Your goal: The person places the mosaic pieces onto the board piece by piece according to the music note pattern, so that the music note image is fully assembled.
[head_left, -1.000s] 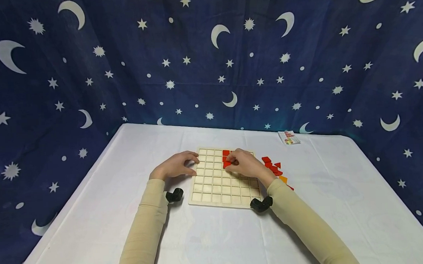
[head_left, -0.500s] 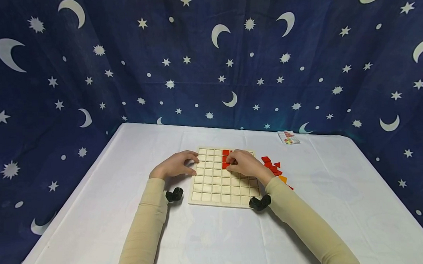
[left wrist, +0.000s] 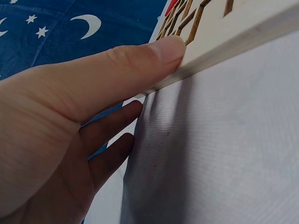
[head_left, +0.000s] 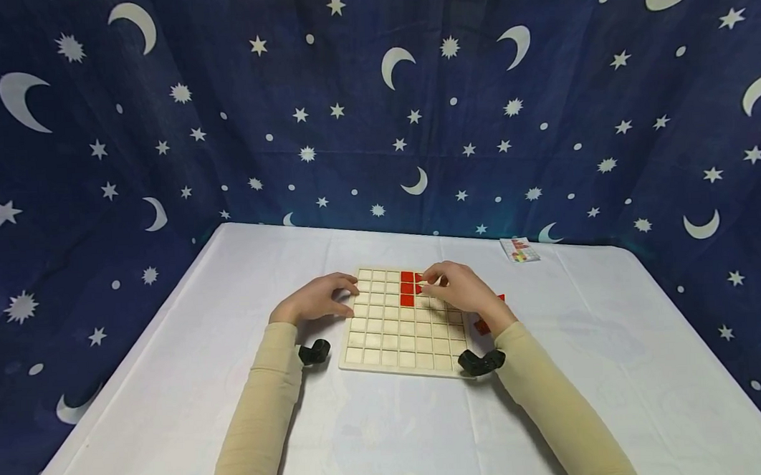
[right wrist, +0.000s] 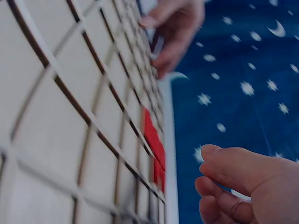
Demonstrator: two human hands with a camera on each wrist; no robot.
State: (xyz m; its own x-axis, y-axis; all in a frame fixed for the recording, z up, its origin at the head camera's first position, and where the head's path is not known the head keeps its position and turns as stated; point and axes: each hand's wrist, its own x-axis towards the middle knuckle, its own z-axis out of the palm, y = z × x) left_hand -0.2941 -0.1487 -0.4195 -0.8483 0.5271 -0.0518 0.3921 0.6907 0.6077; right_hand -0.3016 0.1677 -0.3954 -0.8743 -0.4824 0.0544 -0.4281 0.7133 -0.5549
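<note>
A pale wooden grid board (head_left: 389,341) lies flat on the white table. Three red square tiles (head_left: 407,288) stand in a column of its upper cells, with more red pieces (head_left: 419,290) beside them, partly covered by the right fingers. My left hand (head_left: 315,298) rests along the board's left edge; in the left wrist view its thumb (left wrist: 166,50) touches the rim while other fingers hang lower, apart. Over the upper right of the board hovers my right hand (head_left: 457,287). Its thumb and fingers (right wrist: 224,161) are bent and close together off the surface, with nothing visible between them.
Loose red pieces (head_left: 482,327) lie right of the board, mostly hidden under the right forearm. A small printed card (head_left: 520,249) is near the table's back edge. Behind the table (head_left: 391,438) hangs a dark blue star-and-moon cloth (head_left: 347,88).
My right hand has moved slightly right and up off the red tiles, uncovering more of them. Its wrist now hides most of the loose pieces, including the orange one. My left hand keeps its place.
</note>
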